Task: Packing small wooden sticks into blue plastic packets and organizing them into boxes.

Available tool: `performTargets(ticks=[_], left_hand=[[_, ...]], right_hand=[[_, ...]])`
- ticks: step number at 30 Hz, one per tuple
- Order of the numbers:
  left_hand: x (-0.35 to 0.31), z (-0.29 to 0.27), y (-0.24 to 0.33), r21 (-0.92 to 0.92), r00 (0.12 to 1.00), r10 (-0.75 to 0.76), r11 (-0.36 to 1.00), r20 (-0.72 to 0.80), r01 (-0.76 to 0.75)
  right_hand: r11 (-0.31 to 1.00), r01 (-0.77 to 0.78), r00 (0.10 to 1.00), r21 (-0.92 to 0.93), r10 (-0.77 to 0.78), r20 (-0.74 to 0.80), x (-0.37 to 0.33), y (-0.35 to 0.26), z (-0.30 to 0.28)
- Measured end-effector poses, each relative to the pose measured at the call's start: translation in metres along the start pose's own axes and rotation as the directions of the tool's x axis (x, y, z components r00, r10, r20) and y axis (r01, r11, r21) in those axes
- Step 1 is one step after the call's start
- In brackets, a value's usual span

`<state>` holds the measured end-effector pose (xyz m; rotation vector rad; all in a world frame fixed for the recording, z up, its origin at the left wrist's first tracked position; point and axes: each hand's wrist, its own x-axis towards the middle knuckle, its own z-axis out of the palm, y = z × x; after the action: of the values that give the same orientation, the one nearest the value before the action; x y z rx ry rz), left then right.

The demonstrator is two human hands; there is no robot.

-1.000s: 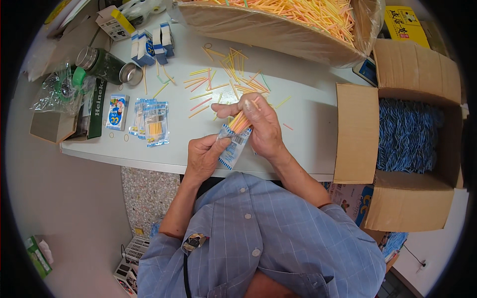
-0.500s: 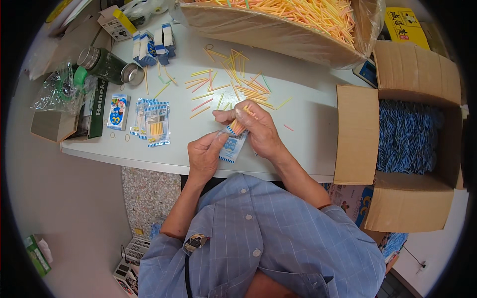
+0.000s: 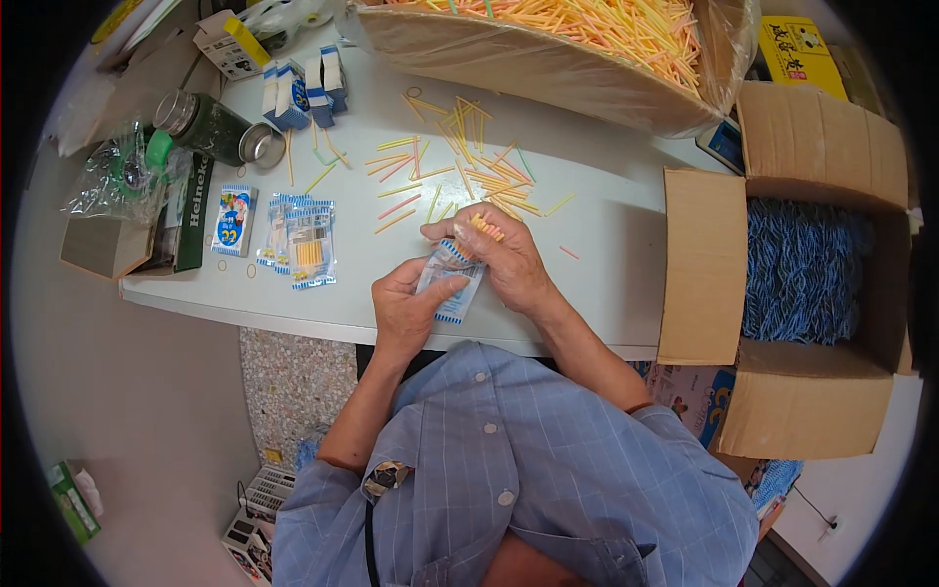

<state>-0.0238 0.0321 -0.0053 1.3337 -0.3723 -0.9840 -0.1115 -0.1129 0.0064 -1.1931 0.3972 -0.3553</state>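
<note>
My left hand [image 3: 401,311] pinches a small clear plastic packet [image 3: 454,297] with blue-striped ends between thumb and fingers, near the table's front edge. My right hand [image 3: 515,266] is closed round a bundle of thin pastel sticks [image 3: 489,228], whose orange and pink ends poke out above its thumb. The bundle's lower end is at the packet's upper opening; how far in it reaches is hidden by my fingers. Just beyond my hands lie many loose yellow, orange, pink and green sticks [image 3: 504,183]. Several filled packets [image 3: 309,252] lie overlapping to the left.
A big plastic-lined carton [image 3: 548,61] of sticks stands at the back. On the right, an open cardboard box [image 3: 701,264] holds stacked blue packets [image 3: 802,274]. A dark green bottle [image 3: 217,130], a small printed box [image 3: 233,220] and blue-white bundles [image 3: 284,96] stand at the left.
My left hand's thumb has shifted across the packet, and more of the packet's front shows. The packet's upper end now sits higher against the bundle. My right hand has moved slightly.
</note>
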Motion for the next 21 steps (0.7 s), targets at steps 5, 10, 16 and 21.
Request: performTargets(ticks=[5,10,16,21], left_hand=[[0.004,0.003,0.0,-0.026,1.0,0.003,1.0,-0.002,-0.003],[0.007,0.004,0.003,-0.061,1.0,0.001,0.998,-0.017,-0.002],[0.01,0.003,0.002,-0.094,0.998,0.049,0.994,-0.028,-0.051],[0.011,0.0,0.002,-0.096,0.998,0.042,0.994,-0.049,-0.047]], right_hand=[[0.997,0.025,0.999,0.071,-0.028,0.044,0.005,0.012,-0.007],[0.863,-0.1,0.995,0.495,0.089,0.045,0.012,-0.002,0.003],[0.988,-0.097,0.994,0.124,0.089,0.067,0.013,0.003,0.008],[0.884,-0.116,0.992,0.453,0.121,0.019,0.016,0.005,0.01]])
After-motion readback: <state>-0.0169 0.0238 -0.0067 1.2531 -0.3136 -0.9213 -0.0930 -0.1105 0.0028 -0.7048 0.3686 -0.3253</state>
